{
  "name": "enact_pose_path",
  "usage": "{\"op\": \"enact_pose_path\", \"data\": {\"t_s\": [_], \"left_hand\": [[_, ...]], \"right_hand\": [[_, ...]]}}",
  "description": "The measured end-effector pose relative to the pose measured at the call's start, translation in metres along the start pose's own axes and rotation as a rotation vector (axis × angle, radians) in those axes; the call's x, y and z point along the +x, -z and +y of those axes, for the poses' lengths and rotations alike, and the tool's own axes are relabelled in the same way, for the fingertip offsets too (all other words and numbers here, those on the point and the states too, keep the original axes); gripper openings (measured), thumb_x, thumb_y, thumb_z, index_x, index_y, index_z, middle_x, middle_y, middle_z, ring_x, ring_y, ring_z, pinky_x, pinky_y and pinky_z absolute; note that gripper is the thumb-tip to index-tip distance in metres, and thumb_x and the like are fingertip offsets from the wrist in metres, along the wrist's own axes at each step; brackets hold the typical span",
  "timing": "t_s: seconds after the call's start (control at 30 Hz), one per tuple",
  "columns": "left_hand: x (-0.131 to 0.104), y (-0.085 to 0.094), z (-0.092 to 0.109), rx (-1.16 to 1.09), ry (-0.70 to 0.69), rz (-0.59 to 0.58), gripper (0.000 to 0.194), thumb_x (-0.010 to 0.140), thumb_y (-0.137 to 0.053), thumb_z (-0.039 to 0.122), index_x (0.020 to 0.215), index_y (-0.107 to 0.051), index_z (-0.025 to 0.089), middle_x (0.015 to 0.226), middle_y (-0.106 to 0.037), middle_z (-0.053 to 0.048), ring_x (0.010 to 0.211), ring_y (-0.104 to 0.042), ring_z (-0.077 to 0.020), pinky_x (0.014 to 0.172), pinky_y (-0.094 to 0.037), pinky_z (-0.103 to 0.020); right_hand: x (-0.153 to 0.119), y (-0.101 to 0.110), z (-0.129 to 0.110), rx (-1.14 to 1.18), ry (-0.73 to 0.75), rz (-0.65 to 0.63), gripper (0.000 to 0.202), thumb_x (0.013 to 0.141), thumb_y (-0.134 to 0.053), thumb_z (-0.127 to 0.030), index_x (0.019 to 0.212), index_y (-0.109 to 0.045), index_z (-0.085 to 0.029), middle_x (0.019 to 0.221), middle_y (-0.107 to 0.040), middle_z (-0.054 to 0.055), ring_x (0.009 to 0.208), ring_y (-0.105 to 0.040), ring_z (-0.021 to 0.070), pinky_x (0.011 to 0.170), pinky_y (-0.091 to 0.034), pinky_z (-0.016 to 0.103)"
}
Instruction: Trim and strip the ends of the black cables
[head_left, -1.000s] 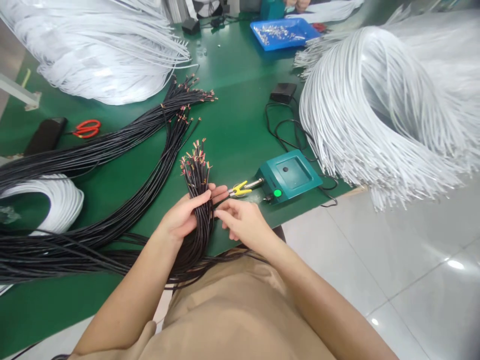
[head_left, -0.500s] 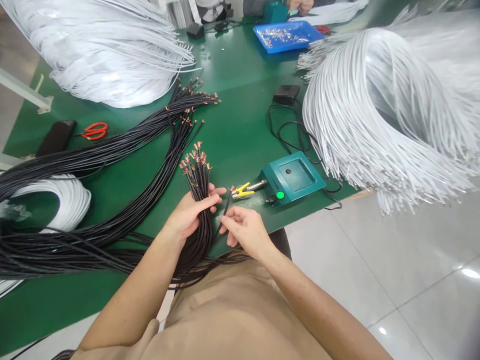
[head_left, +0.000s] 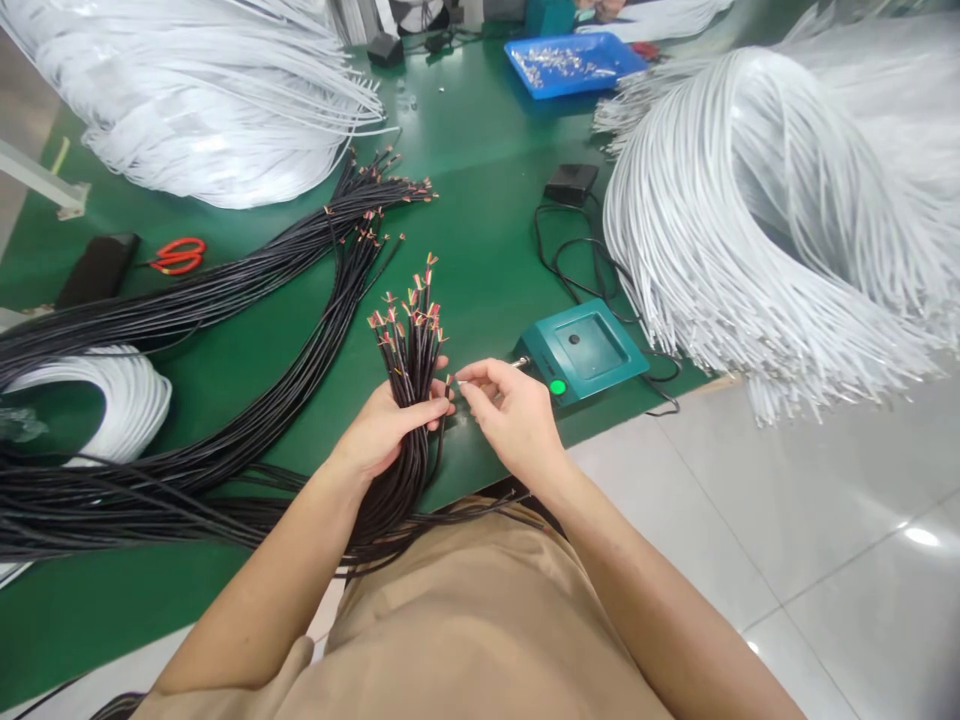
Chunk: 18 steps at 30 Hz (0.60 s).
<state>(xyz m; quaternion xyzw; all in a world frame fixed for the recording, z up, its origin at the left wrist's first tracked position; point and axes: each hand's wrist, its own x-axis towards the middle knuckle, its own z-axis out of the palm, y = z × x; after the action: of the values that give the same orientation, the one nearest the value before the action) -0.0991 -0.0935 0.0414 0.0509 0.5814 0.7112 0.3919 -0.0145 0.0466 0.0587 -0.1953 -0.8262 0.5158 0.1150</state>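
Note:
My left hand [head_left: 390, 425] is wrapped round a bundle of black cables [head_left: 405, 375] whose stripped tops show short red, yellow and white wire ends. One single black cable [head_left: 441, 430] stands at the right side of this bundle, by my left thumb and fingertips. My right hand [head_left: 514, 410] has thumb and forefinger pinched close to that cable's bared tip; what lies between them is too small to make out. Just beyond my right hand sits a teal box-shaped device [head_left: 581, 350] with a green round spot. Its metal arm is mostly hidden by the hand.
More black cables [head_left: 247, 280] run across the green table [head_left: 480, 200] at left. White cable bundles [head_left: 217, 110] lie at upper left, and a large white cable pile [head_left: 697, 220] at right. Also there are red-handled scissors [head_left: 178, 256], a blue tray [head_left: 574, 65] and a black pedal [head_left: 571, 184].
My right hand has moved up from the single cable's shaft to its tip, now covering the yellow clip. The single cable has come against my left hand, beside the bundle.

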Motion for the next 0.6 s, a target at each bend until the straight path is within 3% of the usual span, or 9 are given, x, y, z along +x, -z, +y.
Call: {"op": "enact_pose_path", "data": {"t_s": [0.3, 0.47, 0.6], "left_hand": [[0.0024, 0.0000, -0.0024, 0.097, -0.010, -0.066, 0.031, 0.067, -0.078, 0.020, 0.096, -0.070, 0.012, 0.072, -0.064, 0.000, 0.057, -0.052, -0.0077, 0.058, -0.042, -0.022], [0.0031, 0.0013, -0.0015, -0.006, 0.034, -0.029, 0.035, 0.065, -0.079, 0.019, 0.097, -0.067, 0.016, 0.073, -0.064, 0.001, 0.057, -0.056, -0.0075, 0.058, -0.044, -0.021], [0.0036, 0.0025, -0.0014, -0.038, 0.049, -0.016, 0.041, 0.061, -0.081, 0.018, 0.100, -0.067, 0.015, 0.071, -0.063, 0.002, 0.056, -0.055, -0.0068, 0.056, -0.044, -0.019]], "right_hand": [[0.0056, -0.0091, 0.0057, -0.003, 0.031, -0.024, 0.010, 0.081, -0.060, -0.024, 0.083, -0.069, -0.021, 0.085, -0.072, 0.001, 0.069, -0.061, 0.0127, 0.068, -0.046, 0.026], [0.0049, -0.0079, 0.0067, 0.005, -0.010, -0.067, 0.009, 0.079, -0.055, -0.021, 0.075, -0.062, -0.021, 0.067, -0.067, -0.002, 0.060, -0.058, 0.0111, 0.062, -0.044, 0.024], [0.0039, -0.0059, 0.0056, -0.017, -0.015, -0.062, 0.007, 0.078, -0.054, -0.020, 0.075, -0.061, -0.021, 0.067, -0.065, -0.002, 0.059, -0.057, 0.0112, 0.062, -0.044, 0.024]]}}
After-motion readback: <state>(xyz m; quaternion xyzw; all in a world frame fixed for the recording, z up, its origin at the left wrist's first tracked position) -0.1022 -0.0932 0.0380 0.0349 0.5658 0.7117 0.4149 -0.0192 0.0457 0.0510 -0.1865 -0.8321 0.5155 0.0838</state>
